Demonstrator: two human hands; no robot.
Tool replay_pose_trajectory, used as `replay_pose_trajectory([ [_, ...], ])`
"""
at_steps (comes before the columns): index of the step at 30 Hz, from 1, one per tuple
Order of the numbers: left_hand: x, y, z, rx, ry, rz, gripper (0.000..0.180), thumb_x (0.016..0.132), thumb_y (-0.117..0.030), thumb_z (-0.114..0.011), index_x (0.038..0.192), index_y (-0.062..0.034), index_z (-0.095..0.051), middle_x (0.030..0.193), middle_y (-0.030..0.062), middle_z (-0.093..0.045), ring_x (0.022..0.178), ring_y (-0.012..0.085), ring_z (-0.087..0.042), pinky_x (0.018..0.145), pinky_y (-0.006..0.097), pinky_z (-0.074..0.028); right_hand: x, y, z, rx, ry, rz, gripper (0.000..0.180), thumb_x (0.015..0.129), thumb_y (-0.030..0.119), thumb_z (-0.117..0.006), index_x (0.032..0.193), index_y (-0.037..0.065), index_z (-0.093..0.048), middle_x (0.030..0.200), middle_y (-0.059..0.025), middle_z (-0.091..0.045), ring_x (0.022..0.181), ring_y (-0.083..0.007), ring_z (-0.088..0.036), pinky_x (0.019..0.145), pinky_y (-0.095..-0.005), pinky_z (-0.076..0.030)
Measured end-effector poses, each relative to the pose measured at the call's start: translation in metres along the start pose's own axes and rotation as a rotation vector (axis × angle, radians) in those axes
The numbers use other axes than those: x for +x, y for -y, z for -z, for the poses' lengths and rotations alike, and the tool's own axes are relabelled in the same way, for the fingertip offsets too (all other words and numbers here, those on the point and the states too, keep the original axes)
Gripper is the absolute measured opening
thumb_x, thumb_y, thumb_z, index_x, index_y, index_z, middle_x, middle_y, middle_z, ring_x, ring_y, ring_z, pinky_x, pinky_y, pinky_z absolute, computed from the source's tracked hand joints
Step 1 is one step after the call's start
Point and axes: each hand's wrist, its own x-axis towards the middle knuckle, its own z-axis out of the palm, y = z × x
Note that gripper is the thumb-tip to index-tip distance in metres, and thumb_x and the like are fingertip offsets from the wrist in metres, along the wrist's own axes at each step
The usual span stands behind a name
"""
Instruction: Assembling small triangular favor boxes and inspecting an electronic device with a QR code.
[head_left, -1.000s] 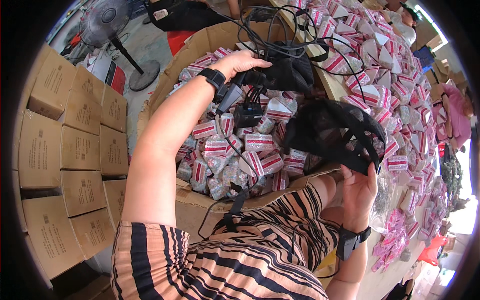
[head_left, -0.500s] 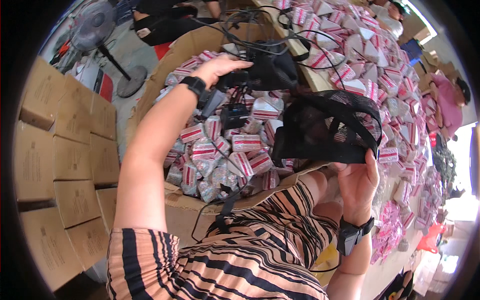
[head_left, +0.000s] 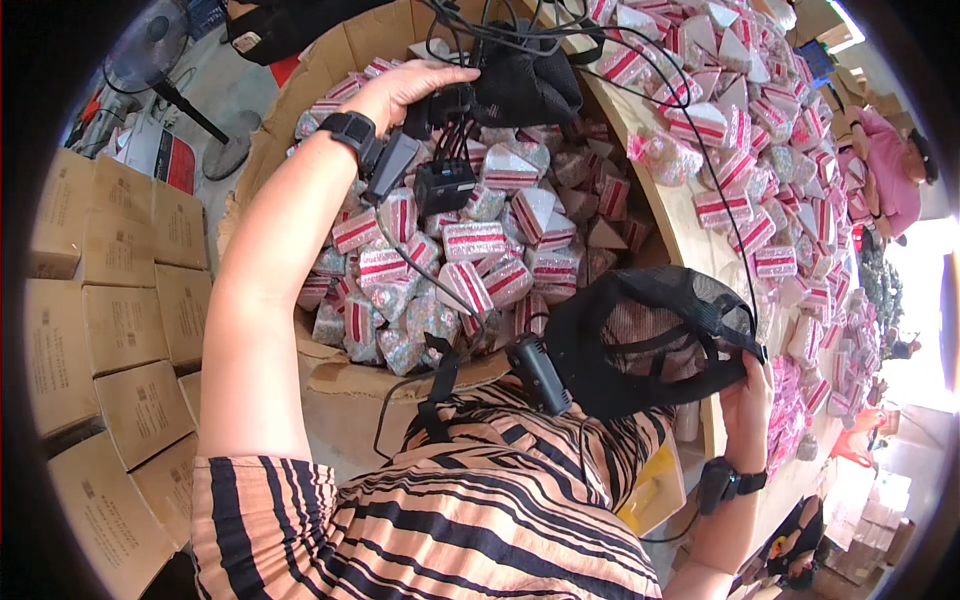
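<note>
My left hand (head_left: 405, 88) reaches forward over a big cardboard box (head_left: 340, 375) and grips a black bundle of cables and small devices (head_left: 505, 90) at the box's far rim. A small black unit (head_left: 443, 186) hangs from it by wires. My right hand (head_left: 748, 405) holds a black mesh cap (head_left: 650, 340) by its edge, close to my chest. A black band is on each wrist. The box is filled with several red-and-white striped packets (head_left: 475, 240).
Many more striped packets cover a long wooden table (head_left: 680, 215) to the right. Stacked brown cartons (head_left: 110, 320) stand on the left. A standing fan (head_left: 165, 70) is at the upper left. Another person in pink (head_left: 885, 170) sits at the far right.
My left hand has lifted and pulled the black cable bundle closer along the box rim. The mesh cap in my right hand has dropped lower, toward my chest.
</note>
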Motion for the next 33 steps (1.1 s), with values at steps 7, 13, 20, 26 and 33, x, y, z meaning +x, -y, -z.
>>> replay_pose_trajectory([
  [7,-0.001,0.016,0.009,-0.169,0.118,0.031,0.044,0.084,-0.028,-0.073,0.118,-0.0018,-0.063,0.100,0.0045,-0.067,0.079,0.0119,-0.065,0.068,0.029,-0.056,0.004,-0.007,0.002,-0.988,0.082,0.073,0.032,0.089,-0.005,-0.050,0.118,0.010,-0.046,0.106,-0.0114,-0.059,0.079,-0.0174,-0.065,0.058,-0.0264,-0.052],
  [13,0.012,0.024,0.013,-0.209,0.184,0.045,0.028,0.087,-0.025,-0.070,0.108,-0.0065,-0.068,0.093,0.0029,-0.068,0.070,0.0119,-0.067,0.063,0.030,-0.058,-0.007,0.000,-0.028,-1.650,0.097,0.630,0.065,0.075,-0.013,-0.053,0.136,0.005,-0.042,0.117,-0.0238,-0.056,0.093,-0.0380,-0.062,0.074,-0.0389,-0.051],
  [20,0.001,0.022,0.017,-0.286,0.110,0.016,0.031,0.088,-0.024,-0.069,0.111,-0.0045,-0.065,0.088,0.0010,-0.063,0.070,0.0124,-0.066,0.060,0.030,-0.057,-0.076,-0.001,-0.137,-1.595,0.782,0.926,0.052,0.069,0.007,-0.061,0.121,0.009,-0.058,0.129,-0.0113,-0.053,0.065,-0.0201,-0.064,0.060,-0.0306,-0.054],
  [26,0.009,0.023,0.006,-0.336,0.214,0.062,0.021,0.090,-0.025,-0.066,0.104,-0.0090,-0.065,0.085,-0.0009,-0.065,0.071,0.0113,-0.064,0.062,0.031,-0.055,-0.062,-0.062,-0.134,-1.850,0.914,1.008,0.039,0.079,0.028,-0.069,0.107,0.005,-0.058,0.093,-0.0108,-0.054,0.058,-0.0254,-0.060,0.056,-0.0359,-0.051],
  [33,-0.015,0.018,0.018,-0.457,0.125,0.117,0.028,0.094,-0.032,-0.057,0.097,-0.0052,-0.065,0.081,0.0074,-0.069,0.067,0.0178,-0.066,0.063,0.034,-0.057,-0.083,-0.006,-0.163,-1.647,1.198,0.773,0.027,0.079,0.035,-0.069,0.079,0.008,-0.062,0.083,-0.0080,-0.056,0.060,-0.0255,-0.062,0.052,-0.0358,-0.048],
])
